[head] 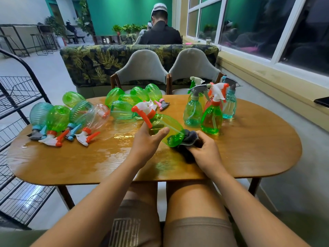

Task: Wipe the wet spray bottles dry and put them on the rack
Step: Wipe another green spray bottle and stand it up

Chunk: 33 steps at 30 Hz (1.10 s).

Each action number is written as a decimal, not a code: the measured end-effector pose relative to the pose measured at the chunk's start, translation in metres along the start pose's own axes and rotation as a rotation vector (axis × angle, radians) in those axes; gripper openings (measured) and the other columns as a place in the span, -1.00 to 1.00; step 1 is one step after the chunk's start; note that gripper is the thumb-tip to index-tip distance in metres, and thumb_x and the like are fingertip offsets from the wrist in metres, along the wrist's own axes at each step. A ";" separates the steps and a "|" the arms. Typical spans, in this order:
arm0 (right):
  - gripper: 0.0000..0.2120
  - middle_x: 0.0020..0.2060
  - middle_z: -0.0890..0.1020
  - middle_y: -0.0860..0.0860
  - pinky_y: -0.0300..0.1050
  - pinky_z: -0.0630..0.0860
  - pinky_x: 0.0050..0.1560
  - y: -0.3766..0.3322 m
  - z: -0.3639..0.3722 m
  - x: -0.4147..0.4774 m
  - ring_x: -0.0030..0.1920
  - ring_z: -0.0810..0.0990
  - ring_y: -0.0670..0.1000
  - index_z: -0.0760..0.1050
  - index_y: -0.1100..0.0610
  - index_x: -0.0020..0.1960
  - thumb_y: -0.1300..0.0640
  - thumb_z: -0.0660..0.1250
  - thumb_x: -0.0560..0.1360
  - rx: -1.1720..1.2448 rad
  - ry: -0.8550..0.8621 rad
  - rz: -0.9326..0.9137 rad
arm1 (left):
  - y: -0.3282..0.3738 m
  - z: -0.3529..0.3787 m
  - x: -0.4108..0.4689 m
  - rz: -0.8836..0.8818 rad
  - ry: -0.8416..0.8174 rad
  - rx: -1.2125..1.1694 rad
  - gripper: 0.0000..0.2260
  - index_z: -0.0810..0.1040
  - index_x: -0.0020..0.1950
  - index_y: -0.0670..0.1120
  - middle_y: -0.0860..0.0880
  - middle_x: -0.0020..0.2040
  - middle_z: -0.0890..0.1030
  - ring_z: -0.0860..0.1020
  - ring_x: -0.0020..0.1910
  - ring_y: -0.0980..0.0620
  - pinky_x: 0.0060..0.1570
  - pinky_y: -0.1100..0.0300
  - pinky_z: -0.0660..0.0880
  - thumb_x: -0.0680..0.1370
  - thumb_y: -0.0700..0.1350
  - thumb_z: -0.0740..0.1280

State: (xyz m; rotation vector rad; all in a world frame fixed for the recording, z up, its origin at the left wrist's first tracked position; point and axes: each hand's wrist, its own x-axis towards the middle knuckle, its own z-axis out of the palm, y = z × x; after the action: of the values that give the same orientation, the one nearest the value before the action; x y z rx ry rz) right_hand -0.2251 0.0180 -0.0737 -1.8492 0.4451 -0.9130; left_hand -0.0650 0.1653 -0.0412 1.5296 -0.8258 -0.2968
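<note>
A: Oval wooden table (249, 154), glossy with water. Where are the hands over it?
B: Near the front edge, about the middle. The left hand (145, 141) grips a green bottle (170, 129) at its shoulder, thumb across the top, fingers round the back below the orange-and-white trigger. The bottle is tilted, head up to the left, base down to the right.
A: And the other one?
B: The right hand (204, 150) is clenched on a dark cloth (189, 139), bunched against the bottle's base and touching the tabletop.
A: What crowds them?
B: Just beyond the cloth stand the upright bottles (211, 120) in a tight cluster. Behind the left hand, a heap of green bottles (122, 109) lies sideways. More lying bottles (58, 118) fill the left end, triggers toward the front edge.
A: Room to move?
B: Open wood shows at the right end and along the front edge. A puddle (124, 139) spreads left of the hands. The wire rack (19, 97) stands near the table's left end. Two chairs (142, 68) sit at the far edge.
</note>
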 end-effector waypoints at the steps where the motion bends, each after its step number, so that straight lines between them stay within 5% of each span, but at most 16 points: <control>1: -0.78 -0.05 0.74 -0.04 0.12 0.64 0.12 -0.001 0.000 0.000 0.03 0.71 0.04 0.67 0.02 0.08 0.23 0.57 0.50 0.012 0.008 0.007 | 0.000 0.000 -0.003 -0.001 -0.014 -0.019 -0.75 0.64 0.26 0.13 0.08 0.14 0.74 0.70 0.16 0.04 0.29 -0.22 0.59 0.60 0.09 0.51; 4: -0.75 -0.04 0.75 -0.06 0.12 0.64 0.14 -0.002 0.001 0.000 0.04 0.71 0.02 0.67 0.02 0.10 0.27 0.56 0.48 -0.003 -0.001 0.020 | 0.007 0.003 -0.010 -0.004 -0.062 -0.090 -0.77 0.64 0.17 0.32 0.02 0.16 0.74 0.70 0.20 -0.01 0.32 -0.23 0.57 0.62 -0.01 0.50; 10: -0.69 -0.02 0.75 -0.10 0.08 0.65 0.15 -0.006 -0.001 -0.001 0.05 0.71 -0.07 0.67 0.00 0.14 0.26 0.58 0.47 -0.020 -0.045 0.069 | 0.021 0.020 -0.004 0.005 -0.099 -0.175 -0.78 0.61 0.25 0.13 0.00 0.17 0.74 0.69 0.21 -0.02 0.30 -0.22 0.60 0.64 -0.10 0.48; 15: -0.71 -0.02 0.76 -0.12 0.16 0.65 0.15 -0.004 0.001 -0.001 0.05 0.71 -0.09 0.67 -0.01 0.11 0.19 0.60 0.44 -0.073 -0.054 0.089 | 0.020 0.029 0.020 -0.017 -0.089 -0.132 -0.63 0.53 0.39 0.15 0.07 0.18 0.73 0.69 0.22 0.06 0.30 -0.12 0.61 0.61 0.06 0.51; 22: -0.85 -0.08 0.73 -0.11 0.08 0.65 0.08 -0.004 -0.001 -0.003 0.00 0.69 -0.11 0.64 -0.01 0.03 0.18 0.52 0.52 -0.079 0.034 0.056 | 0.015 0.035 0.070 0.040 -0.152 0.195 -0.47 0.46 0.48 0.15 0.14 0.22 0.66 0.64 0.15 0.16 0.15 0.11 0.61 0.56 0.13 0.54; 27: -0.84 -0.11 0.71 -0.18 -0.13 0.60 0.00 -0.004 -0.001 -0.003 -0.04 0.66 -0.18 0.63 -0.07 -0.01 0.18 0.49 0.52 -0.153 0.033 0.057 | 0.008 0.048 0.097 0.039 -0.249 0.417 -0.34 0.41 0.56 0.06 0.00 0.27 0.64 0.61 0.22 0.01 0.24 -0.07 0.62 0.53 0.14 0.56; 33: -0.80 -0.09 0.72 -0.20 -0.17 0.60 0.00 -0.003 0.000 -0.003 -0.02 0.66 -0.18 0.64 -0.10 0.04 0.16 0.50 0.51 -0.193 0.009 0.064 | 0.006 0.069 0.110 0.032 -0.295 0.480 -0.35 0.41 0.55 0.02 -0.05 0.31 0.61 0.58 0.22 0.00 0.12 0.10 0.58 0.53 0.14 0.56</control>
State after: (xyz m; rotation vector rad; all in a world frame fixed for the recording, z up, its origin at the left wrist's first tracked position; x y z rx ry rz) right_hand -0.2273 0.0218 -0.0725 -1.9938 0.6130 -0.8593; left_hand -0.0334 0.0422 -0.0156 1.9434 -1.2162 -0.3198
